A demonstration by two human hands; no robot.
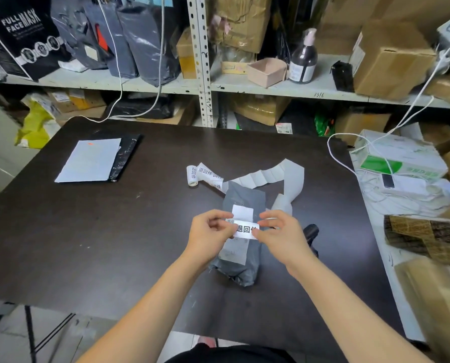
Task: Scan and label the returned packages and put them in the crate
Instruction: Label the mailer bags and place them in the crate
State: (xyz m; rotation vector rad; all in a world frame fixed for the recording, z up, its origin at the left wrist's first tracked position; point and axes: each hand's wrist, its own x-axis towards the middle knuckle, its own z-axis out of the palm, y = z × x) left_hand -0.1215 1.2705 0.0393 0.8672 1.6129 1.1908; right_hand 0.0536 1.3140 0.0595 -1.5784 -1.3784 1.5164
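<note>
A grey plastic mailer package [240, 263] lies on the dark table [114, 244] in front of me, with a white shipping slip on its top. Above it, my left hand [208, 238] and my right hand [280, 235] pinch the two ends of a small white printed label [246, 229] with black characters. A roll of the same labels [193, 175] lies behind the package, and its used backing strip [293, 176] curls off to the right. A black object [311, 231], perhaps a scanner, shows partly behind my right hand.
A flat black mailer with a white sheet [93, 159] lies at the table's far left. Shelves [271, 86] behind hold boxes, grey bags and a pump bottle [303, 58]. A white side surface to the right carries a green-and-white box [399, 158], cables and a taped parcel [425, 235].
</note>
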